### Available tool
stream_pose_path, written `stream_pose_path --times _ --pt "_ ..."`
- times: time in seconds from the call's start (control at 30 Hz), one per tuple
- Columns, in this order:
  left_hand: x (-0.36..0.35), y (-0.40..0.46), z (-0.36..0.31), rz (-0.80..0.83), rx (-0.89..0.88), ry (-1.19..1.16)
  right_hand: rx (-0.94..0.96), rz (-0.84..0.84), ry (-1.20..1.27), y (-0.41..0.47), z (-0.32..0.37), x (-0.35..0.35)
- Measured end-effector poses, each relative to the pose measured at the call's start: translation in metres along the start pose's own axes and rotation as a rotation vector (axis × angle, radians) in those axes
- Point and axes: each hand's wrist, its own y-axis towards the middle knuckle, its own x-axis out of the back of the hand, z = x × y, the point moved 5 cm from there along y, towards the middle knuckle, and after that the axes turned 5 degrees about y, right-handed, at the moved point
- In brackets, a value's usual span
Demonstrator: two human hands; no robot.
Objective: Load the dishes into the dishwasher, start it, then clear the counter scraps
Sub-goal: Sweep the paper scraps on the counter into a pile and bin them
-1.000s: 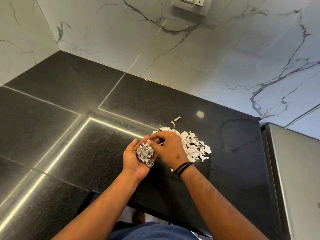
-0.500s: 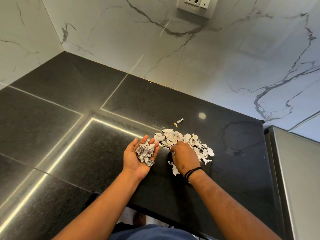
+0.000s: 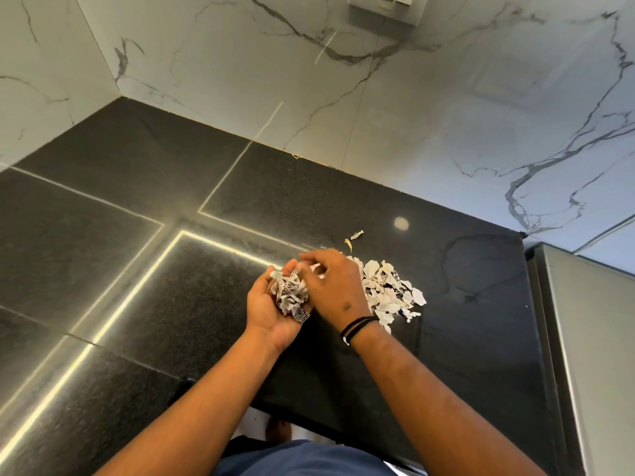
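Left hand (image 3: 271, 312): I keep it palm up, cupped, holding scraps.
Right hand (image 3: 335, 290): palm down over the left, fingers blurred.

A white marble-patterned wall with grey veins (image 3: 446, 115) rose behind the worktop and turned a corner at the left. A white wall socket plate (image 3: 381, 8) sat at its top edge, cut off by the frame. A grey brushed-metal appliance side (image 3: 591, 338) stood at the right. A bare foot (image 3: 278, 430) showed on the pale floor below.
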Motion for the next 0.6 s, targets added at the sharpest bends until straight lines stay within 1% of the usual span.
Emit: stream_pose_path --times 0.03,0.07,0.1,0.23,0.27,0.3,0.37,0.47,0.53,0.6 --pt "0.001 0.001 -0.003 -0.017 -0.019 -0.004 0.007 -0.035 -0.064 0.008 -0.007 0.004" --pt "0.003 0.001 -0.006 -0.036 -0.038 0.002 0.007 -0.024 -0.15 0.017 -0.014 0.007" --pt "0.005 0.001 -0.009 -0.047 -0.054 0.006 0.002 0.041 -0.249 0.026 -0.023 0.007" --pt "0.009 -0.003 -0.012 -0.062 -0.066 0.01 0.108 0.467 -0.592 0.042 -0.045 -0.015" --pt "0.01 -0.004 -0.013 -0.064 -0.067 0.007 0.15 0.533 -0.655 0.04 -0.047 -0.022" --pt "0.011 -0.004 -0.015 -0.07 -0.073 0.009 0.192 0.564 -0.709 0.037 -0.049 -0.027" --pt "0.013 -0.003 -0.018 -0.073 -0.079 0.007 0.26 0.545 -0.78 0.033 -0.053 -0.032" --pt "0.013 -0.003 -0.022 -0.086 -0.092 0.016 0.298 0.484 -0.78 0.033 -0.062 -0.028" --pt "0.014 -0.002 -0.022 -0.087 -0.093 0.014 0.289 0.408 -0.712 0.035 -0.063 -0.021" --pt "0.011 -0.003 -0.022 -0.081 -0.089 0.005 0.255 0.269 -0.565 0.035 -0.055 -0.012"
